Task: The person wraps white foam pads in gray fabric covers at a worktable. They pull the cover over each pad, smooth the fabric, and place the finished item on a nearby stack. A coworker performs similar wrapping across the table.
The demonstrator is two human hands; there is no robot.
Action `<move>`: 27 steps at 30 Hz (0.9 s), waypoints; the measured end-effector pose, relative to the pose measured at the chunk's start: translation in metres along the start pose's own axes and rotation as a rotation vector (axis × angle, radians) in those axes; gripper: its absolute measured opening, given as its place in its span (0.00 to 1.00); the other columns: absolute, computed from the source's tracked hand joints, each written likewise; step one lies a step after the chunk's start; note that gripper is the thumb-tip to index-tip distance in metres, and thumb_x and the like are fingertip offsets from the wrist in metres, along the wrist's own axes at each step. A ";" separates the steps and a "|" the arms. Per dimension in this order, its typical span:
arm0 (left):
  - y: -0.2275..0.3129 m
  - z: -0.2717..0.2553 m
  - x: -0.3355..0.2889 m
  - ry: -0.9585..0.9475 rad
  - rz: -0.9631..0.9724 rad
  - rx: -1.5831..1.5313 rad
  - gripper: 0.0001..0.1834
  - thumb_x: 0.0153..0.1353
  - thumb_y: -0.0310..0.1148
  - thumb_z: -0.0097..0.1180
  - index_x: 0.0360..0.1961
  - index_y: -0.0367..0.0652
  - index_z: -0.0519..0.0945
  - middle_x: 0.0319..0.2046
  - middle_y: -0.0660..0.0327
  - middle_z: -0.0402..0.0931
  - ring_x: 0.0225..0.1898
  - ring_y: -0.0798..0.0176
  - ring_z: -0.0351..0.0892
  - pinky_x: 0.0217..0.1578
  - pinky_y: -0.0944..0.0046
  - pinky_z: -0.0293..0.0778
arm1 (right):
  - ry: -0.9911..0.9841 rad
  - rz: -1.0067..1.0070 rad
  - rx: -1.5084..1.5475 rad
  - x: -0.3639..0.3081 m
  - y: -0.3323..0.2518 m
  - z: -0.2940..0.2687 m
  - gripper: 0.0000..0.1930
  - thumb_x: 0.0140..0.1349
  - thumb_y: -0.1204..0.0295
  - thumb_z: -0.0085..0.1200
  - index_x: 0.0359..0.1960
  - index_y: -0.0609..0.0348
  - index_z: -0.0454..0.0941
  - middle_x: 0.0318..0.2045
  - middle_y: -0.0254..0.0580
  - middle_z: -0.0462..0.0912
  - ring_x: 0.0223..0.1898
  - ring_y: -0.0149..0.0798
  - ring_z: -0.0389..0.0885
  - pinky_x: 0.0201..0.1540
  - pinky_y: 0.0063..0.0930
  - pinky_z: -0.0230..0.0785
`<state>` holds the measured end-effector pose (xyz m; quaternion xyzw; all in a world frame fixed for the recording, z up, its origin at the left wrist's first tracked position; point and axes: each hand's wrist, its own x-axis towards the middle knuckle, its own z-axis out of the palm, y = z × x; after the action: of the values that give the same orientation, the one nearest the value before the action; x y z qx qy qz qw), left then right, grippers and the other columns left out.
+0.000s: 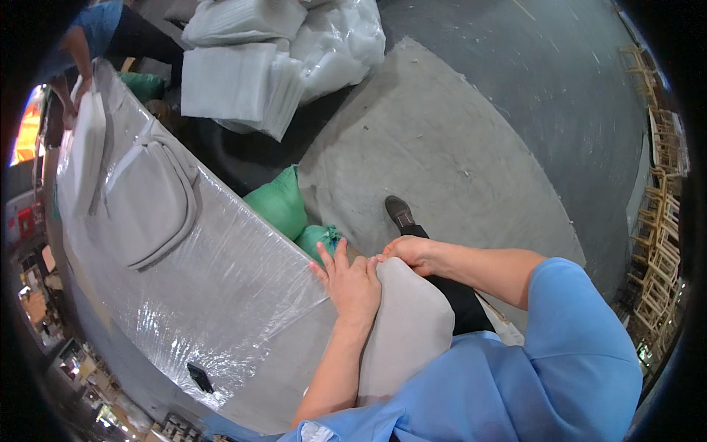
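Observation:
A light grey, fabric-covered cushion [409, 317] with a rounded outline stands on edge against my body, beside the table. At its far corner, my right hand [412, 254] has its fingers closed on the cushion's edge. My left hand [350, 286] lies along the cushion's left side with its fingers stretched out and spread, some of them over the table edge. The fingertips of both hands come close together at that corner. What lies under the right fingers is hidden.
A long table [243, 295] wrapped in clear film runs along my left, with grey cushions [151, 202] and a small black object [199, 377] on it. Green sacks [280, 202] sit beside it. Beyond are white foam sheets [228, 81] and a co-worker's arm [79, 55]. Wooden frames [659, 258] line the right.

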<state>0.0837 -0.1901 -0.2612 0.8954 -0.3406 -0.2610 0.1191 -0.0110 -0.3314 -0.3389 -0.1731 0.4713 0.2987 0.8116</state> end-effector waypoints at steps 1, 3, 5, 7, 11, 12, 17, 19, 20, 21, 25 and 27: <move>-0.002 0.001 0.001 -0.017 -0.006 -0.008 0.16 0.70 0.42 0.59 0.37 0.41 0.90 0.69 0.45 0.70 0.79 0.32 0.47 0.77 0.30 0.34 | -0.006 0.035 0.013 0.004 0.002 -0.002 0.12 0.73 0.65 0.61 0.35 0.61 0.81 0.29 0.38 0.84 0.28 0.34 0.81 0.32 0.37 0.77; -0.007 0.003 0.003 -0.049 -0.023 -0.018 0.16 0.70 0.41 0.58 0.37 0.39 0.90 0.69 0.46 0.70 0.80 0.33 0.48 0.78 0.31 0.33 | -0.040 0.079 0.001 0.011 0.006 -0.002 0.12 0.73 0.65 0.61 0.36 0.61 0.82 0.30 0.39 0.85 0.29 0.34 0.82 0.34 0.36 0.78; -0.011 0.002 0.005 -0.077 -0.025 -0.010 0.16 0.70 0.40 0.57 0.38 0.38 0.90 0.68 0.47 0.72 0.79 0.34 0.49 0.78 0.33 0.33 | -0.080 0.116 0.008 0.017 0.010 -0.002 0.12 0.73 0.65 0.60 0.36 0.61 0.82 0.31 0.39 0.85 0.29 0.34 0.82 0.35 0.36 0.79; -0.017 0.003 0.005 -0.115 -0.022 -0.010 0.16 0.70 0.37 0.56 0.40 0.36 0.89 0.67 0.48 0.74 0.79 0.36 0.51 0.78 0.34 0.33 | -0.127 0.142 0.037 0.021 0.015 0.000 0.12 0.73 0.65 0.60 0.36 0.61 0.82 0.30 0.38 0.85 0.29 0.35 0.83 0.36 0.36 0.79; -0.024 -0.015 0.003 -0.041 0.044 -0.075 0.14 0.72 0.31 0.54 0.48 0.33 0.85 0.63 0.48 0.78 0.76 0.42 0.60 0.77 0.38 0.43 | -0.130 0.179 0.096 0.021 0.021 0.012 0.11 0.73 0.65 0.61 0.36 0.60 0.82 0.29 0.38 0.85 0.29 0.35 0.83 0.35 0.37 0.79; -0.022 -0.024 0.002 0.008 0.085 -0.099 0.14 0.73 0.30 0.53 0.50 0.32 0.83 0.62 0.48 0.79 0.75 0.45 0.64 0.77 0.39 0.48 | -0.131 0.184 0.126 0.024 0.026 0.016 0.11 0.72 0.65 0.61 0.36 0.59 0.82 0.29 0.38 0.85 0.29 0.35 0.83 0.36 0.37 0.79; 0.004 -0.029 -0.027 -0.080 -0.199 -1.039 0.13 0.78 0.27 0.46 0.55 0.32 0.78 0.58 0.50 0.82 0.63 0.57 0.78 0.65 0.54 0.71 | -0.155 0.166 0.213 0.029 0.037 0.028 0.10 0.75 0.67 0.53 0.39 0.58 0.83 0.34 0.39 0.87 0.33 0.36 0.87 0.39 0.38 0.82; 0.000 -0.020 -0.032 -0.084 -0.201 -1.129 0.13 0.79 0.27 0.45 0.55 0.32 0.79 0.55 0.50 0.83 0.59 0.58 0.81 0.63 0.57 0.74 | -0.111 0.135 0.208 0.030 0.039 0.034 0.10 0.74 0.69 0.50 0.40 0.57 0.84 0.35 0.41 0.88 0.36 0.39 0.88 0.42 0.41 0.83; -0.002 -0.018 -0.033 -0.069 -0.222 -1.204 0.13 0.79 0.27 0.45 0.55 0.33 0.79 0.54 0.51 0.83 0.58 0.58 0.81 0.63 0.58 0.74 | -0.113 0.122 0.192 0.030 0.038 0.037 0.10 0.73 0.69 0.51 0.40 0.57 0.84 0.35 0.41 0.88 0.36 0.39 0.88 0.43 0.41 0.83; -0.005 -0.015 -0.034 -0.054 -0.243 -1.278 0.13 0.79 0.26 0.45 0.54 0.33 0.79 0.53 0.52 0.84 0.57 0.58 0.81 0.63 0.59 0.74 | -0.115 0.110 0.176 0.028 0.037 0.039 0.10 0.73 0.69 0.51 0.39 0.57 0.84 0.35 0.41 0.88 0.35 0.39 0.87 0.43 0.41 0.83; -0.008 -0.014 -0.036 -0.052 -0.225 -1.278 0.14 0.80 0.27 0.43 0.54 0.28 0.78 0.54 0.45 0.83 0.57 0.56 0.83 0.63 0.56 0.76 | 0.033 -0.005 0.139 0.016 0.043 0.043 0.09 0.72 0.66 0.56 0.36 0.55 0.84 0.33 0.38 0.86 0.32 0.34 0.84 0.37 0.37 0.79; -0.009 -0.014 -0.038 -0.058 -0.212 -1.278 0.14 0.80 0.27 0.43 0.54 0.28 0.77 0.54 0.43 0.82 0.57 0.55 0.83 0.64 0.55 0.76 | 0.040 -0.126 0.081 0.007 0.048 0.039 0.08 0.69 0.68 0.59 0.32 0.56 0.84 0.31 0.36 0.85 0.31 0.32 0.81 0.34 0.35 0.74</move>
<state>0.0723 -0.1580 -0.2386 0.6693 -0.0312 -0.4467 0.5929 -0.0135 -0.2708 -0.3257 -0.1753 0.4874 0.2240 0.8255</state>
